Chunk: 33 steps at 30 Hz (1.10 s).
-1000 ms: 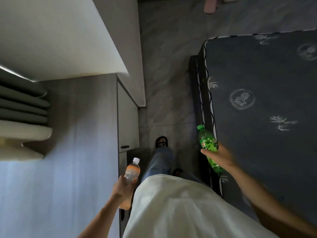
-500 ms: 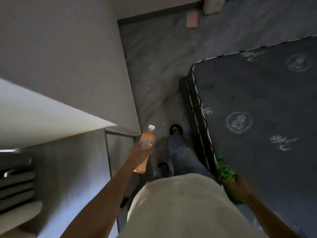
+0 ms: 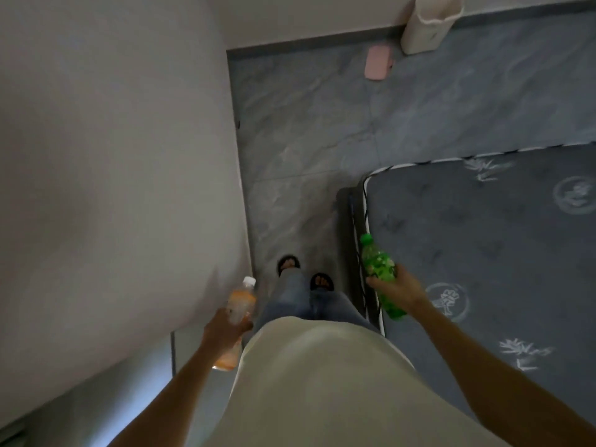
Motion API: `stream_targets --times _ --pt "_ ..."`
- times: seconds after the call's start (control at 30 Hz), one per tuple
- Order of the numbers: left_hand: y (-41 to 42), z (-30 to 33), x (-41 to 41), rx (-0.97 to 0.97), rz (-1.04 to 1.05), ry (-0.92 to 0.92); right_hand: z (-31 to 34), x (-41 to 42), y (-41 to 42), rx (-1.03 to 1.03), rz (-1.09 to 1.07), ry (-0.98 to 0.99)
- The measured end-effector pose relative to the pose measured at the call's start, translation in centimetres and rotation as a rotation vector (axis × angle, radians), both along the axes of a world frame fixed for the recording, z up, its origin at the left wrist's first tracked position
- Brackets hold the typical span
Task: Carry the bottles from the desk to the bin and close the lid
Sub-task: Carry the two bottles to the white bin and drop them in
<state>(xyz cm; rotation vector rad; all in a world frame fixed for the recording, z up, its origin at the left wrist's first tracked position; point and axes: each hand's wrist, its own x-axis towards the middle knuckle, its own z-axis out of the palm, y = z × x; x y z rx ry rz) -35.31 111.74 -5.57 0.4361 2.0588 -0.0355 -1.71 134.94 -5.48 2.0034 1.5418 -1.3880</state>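
My left hand [image 3: 224,327] grips an orange-tinted clear bottle [image 3: 240,301] with a white cap, held upright beside my left hip. My right hand [image 3: 398,288] holds a green bottle [image 3: 377,264] with a green cap, tilted over the mattress edge. A white bin [image 3: 425,22] stands against the far wall at the top right; its top is cut off by the frame, so its lid is hidden.
A tall pale cabinet side [image 3: 113,156] fills the left. A dark mattress [image 3: 500,253] with white prints lies on the right, leaving a narrow strip of grey marbled floor [image 3: 306,140] ahead. A pink object [image 3: 377,62] lies on the floor near the bin.
I have walked forward along the gap; the desk has dropped out of view and the bin has come into view. My right hand with the green bottle swung forward, my left dropped back.
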Motion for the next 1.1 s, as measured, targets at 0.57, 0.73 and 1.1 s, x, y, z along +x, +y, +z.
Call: stream_targets --times 0.57,0.73,1.1 --pt "28.7 0.3 -13.8 0.090 0.047 -0.046 -0.9 -10.1 20.0 -0.047 -0.103 -0.064" --pt "43.4 1.6 -15.1 0.181 -0.116 -0.105 -1.2 -7.7 21.4 -0.073 -0.293 -0.121" --pt "67.6 0.4 -11.9 0.195 -0.451 -0.108 -1.9 -4.6 32.1 -0.110 -0.659 -0.054"
